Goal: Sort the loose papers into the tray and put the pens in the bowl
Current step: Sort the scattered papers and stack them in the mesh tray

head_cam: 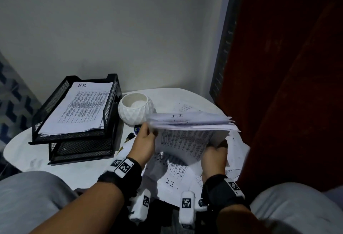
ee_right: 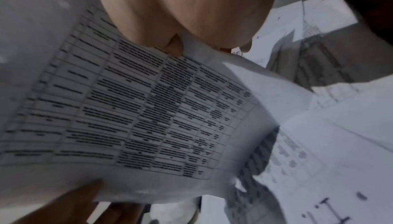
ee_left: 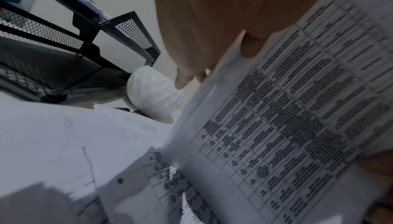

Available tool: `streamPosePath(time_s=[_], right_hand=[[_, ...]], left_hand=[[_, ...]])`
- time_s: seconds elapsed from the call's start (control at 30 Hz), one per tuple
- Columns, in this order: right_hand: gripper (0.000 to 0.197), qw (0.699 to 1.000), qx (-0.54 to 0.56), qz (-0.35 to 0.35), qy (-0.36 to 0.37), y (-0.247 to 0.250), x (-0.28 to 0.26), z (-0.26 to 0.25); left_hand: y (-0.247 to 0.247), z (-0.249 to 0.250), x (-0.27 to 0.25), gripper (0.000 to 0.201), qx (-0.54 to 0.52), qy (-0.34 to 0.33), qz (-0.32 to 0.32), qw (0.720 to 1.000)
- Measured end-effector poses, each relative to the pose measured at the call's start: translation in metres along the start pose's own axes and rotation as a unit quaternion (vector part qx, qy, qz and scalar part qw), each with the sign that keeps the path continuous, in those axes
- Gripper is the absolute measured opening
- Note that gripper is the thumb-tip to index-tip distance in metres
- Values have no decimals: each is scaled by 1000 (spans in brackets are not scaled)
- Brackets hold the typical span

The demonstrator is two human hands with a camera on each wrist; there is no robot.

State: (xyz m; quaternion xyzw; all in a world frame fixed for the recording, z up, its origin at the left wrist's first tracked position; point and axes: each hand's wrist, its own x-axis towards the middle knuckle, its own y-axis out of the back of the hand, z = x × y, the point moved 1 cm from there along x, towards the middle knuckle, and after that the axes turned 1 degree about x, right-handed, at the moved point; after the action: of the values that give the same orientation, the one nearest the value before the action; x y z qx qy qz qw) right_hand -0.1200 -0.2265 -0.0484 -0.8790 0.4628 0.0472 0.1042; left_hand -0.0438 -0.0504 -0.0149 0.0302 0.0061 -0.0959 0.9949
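Note:
Both hands hold a stack of printed papers [head_cam: 189,131] lifted above the white table [head_cam: 20,152]. My left hand [head_cam: 146,137] grips its left edge; my right hand [head_cam: 215,152] grips its near right corner. The stack's printed tables fill the left wrist view [ee_left: 287,118] and the right wrist view [ee_right: 138,110]. More loose sheets [head_cam: 172,176] marked "I.T." lie beneath. A black mesh two-tier tray [head_cam: 109,111] stands at left, with papers marked "HR" [head_cam: 81,107] in its top tier. A white faceted bowl [head_cam: 135,110] sits beside the tray. Dark pens [head_cam: 130,137] peek out left of my left hand.
A dark red curtain [head_cam: 287,85] hangs close on the right. The wall [head_cam: 130,29] stands behind the table. My knees [head_cam: 33,196] are at the near edge. The tray's lower tier [head_cam: 81,150] looks empty.

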Motion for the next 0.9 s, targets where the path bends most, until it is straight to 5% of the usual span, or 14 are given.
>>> streamPosePath(time_s=[0.13,0.23,0.4,0.5,0.63,0.77,0.9], right_hand=[[19,996,-72,-14,-45,2,3,8],[41,998,-46,-28,-29,-2,6,10],[18,986,-167,-11,-14,-3,7,18],[24,983,-180,-27,27,-4,10,18],[33,987,-127,-88,32,-2,16,19],[30,985,-100,-127,-55,7,19,45],[24,977,-116,-142,-106,20,29,76]], left_hand=[[3,-10,9,24,4,-5,14,1000],[3,-16,13,27,15,-13,-23,1000],[8,-49,15,28,187,-12,-64,980],[7,-35,19,8,207,-17,17,978],[29,13,45,10,192,-36,111,974],[111,50,98,31,153,12,196,968],[222,67,138,42,235,68,268,932]])
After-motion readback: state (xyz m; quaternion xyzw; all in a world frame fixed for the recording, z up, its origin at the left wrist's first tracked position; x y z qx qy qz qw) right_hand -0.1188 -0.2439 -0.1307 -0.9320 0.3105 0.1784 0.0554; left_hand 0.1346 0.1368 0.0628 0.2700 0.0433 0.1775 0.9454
